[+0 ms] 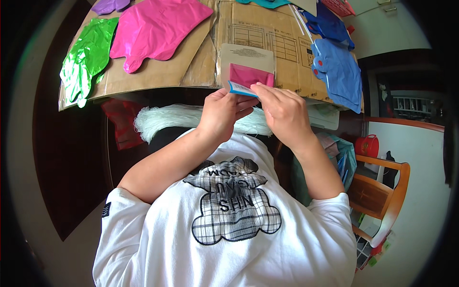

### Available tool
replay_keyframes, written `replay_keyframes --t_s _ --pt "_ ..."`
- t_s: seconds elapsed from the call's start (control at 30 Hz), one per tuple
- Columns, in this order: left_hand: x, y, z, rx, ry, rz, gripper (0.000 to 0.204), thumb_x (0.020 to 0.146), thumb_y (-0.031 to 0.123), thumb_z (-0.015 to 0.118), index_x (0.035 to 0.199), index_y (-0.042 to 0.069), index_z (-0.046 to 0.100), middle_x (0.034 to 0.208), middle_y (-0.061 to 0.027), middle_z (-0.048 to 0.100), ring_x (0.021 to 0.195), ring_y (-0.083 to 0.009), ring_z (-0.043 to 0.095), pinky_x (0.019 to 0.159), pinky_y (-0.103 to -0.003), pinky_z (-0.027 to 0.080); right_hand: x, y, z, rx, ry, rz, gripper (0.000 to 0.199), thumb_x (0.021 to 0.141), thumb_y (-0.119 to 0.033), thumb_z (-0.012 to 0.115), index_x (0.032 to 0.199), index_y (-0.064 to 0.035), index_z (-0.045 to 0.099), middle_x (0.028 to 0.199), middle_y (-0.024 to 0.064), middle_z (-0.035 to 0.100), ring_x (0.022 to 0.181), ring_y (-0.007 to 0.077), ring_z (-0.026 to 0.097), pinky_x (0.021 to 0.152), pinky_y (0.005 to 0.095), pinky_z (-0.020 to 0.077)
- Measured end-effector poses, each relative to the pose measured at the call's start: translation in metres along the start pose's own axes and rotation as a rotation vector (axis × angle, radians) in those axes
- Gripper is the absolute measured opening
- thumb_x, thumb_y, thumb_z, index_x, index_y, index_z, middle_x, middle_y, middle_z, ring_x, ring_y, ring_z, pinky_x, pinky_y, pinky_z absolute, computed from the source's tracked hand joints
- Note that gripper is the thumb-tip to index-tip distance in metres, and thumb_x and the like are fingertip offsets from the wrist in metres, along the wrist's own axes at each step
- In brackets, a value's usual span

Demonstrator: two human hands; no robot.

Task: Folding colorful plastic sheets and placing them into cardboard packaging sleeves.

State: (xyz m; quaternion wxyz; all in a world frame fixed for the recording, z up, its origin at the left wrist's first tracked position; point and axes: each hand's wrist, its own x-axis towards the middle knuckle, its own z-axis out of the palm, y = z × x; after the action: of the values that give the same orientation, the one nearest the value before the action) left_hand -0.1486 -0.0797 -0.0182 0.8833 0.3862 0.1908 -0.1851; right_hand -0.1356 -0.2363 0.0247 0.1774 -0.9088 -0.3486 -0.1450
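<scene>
In front of me at the cardboard's near edge is a flat beige packet (pixel 247 51) with a folded pink sheet (pixel 250 75) showing in its lower part. A small white card or flap with a blue edge (pixel 242 90) crosses the packet's near end. My left hand (pixel 221 114) is closed on the left end of this white and blue piece, thumb on top and fingers curled below. My right hand (pixel 285 111) pinches its right end with thumb and fingertips. Whether the piece is joined to the packet I cannot tell.
Flat foil balloons lie on the cardboard (pixel 201 67): pink (pixel 155 31) and green (pixel 88 57) at left, blue (pixel 338 71) at right. A bundle of white string (pixel 167 120) rests below the near edge. A wooden chair (pixel 375 193) stands at right.
</scene>
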Motion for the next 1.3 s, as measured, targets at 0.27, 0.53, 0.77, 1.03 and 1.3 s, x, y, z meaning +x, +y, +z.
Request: replay_keyframes --t_s 0.27,0.53,0.77,1.03,1.3 --pt "0.0 -0.023 -0.013 0.064 -0.047 0.172 0.021 0.098 0.012 0.051 0.109 -0.002 0.063 0.104 -0.0142 0.068 0.095 -0.0228 0.067 0.091 -0.035 0.054 -0.008 0.011 0.019 -0.173 0.082 -0.163 0.029 0.082 -0.008 0.058 0.108 -0.0005 0.065 0.105 0.0183 0.068 0.096 0.0299 0.067 0.081 0.039 0.0529" --pt "-0.008 -0.031 -0.022 0.06 -0.066 0.219 0.025 0.099 0.013 0.051 0.11 -0.005 0.062 0.104 -0.0147 0.068 0.099 -0.0213 0.066 0.092 -0.033 0.051 0.003 0.004 0.025 -0.236 0.072 -0.196 0.029 0.079 -0.009 0.058 0.105 0.0036 0.064 0.096 0.0146 0.062 0.089 0.0278 0.06 0.089 0.0402 0.0476" --pt "-0.009 -0.029 -0.03 0.102 -0.049 0.235 0.024 0.099 0.013 0.05 0.107 -0.005 0.064 0.103 -0.0146 0.068 0.098 -0.0211 0.066 0.092 -0.034 0.052 0.004 0.001 0.023 -0.36 0.065 -0.245 0.036 0.08 -0.012 0.057 0.113 0.0007 0.063 0.098 0.015 0.063 0.093 0.0287 0.058 0.095 0.0434 0.0428" --pt "-0.006 -0.029 -0.035 0.047 -0.063 0.202 0.021 0.098 0.009 0.05 0.11 -0.004 0.062 0.108 -0.0146 0.066 0.1 -0.0222 0.065 0.093 -0.037 0.052 0.004 -0.002 0.02 -0.411 -0.02 -0.302 0.039 0.083 -0.016 0.055 0.12 -0.0067 0.062 0.099 0.0208 0.064 0.098 0.0318 0.059 0.1 0.0443 0.0393" --pt "-0.002 -0.03 -0.037 -0.012 -0.069 0.259 0.017 0.097 0.006 0.051 0.11 -0.001 0.061 0.103 -0.0113 0.066 0.094 -0.0191 0.066 0.09 -0.035 0.054 0.007 -0.004 0.017 -0.475 -0.101 -0.31 0.04 0.084 -0.017 0.051 0.121 -0.0019 0.059 0.101 0.0241 0.063 0.102 0.0343 0.058 0.103 0.0449 0.036"
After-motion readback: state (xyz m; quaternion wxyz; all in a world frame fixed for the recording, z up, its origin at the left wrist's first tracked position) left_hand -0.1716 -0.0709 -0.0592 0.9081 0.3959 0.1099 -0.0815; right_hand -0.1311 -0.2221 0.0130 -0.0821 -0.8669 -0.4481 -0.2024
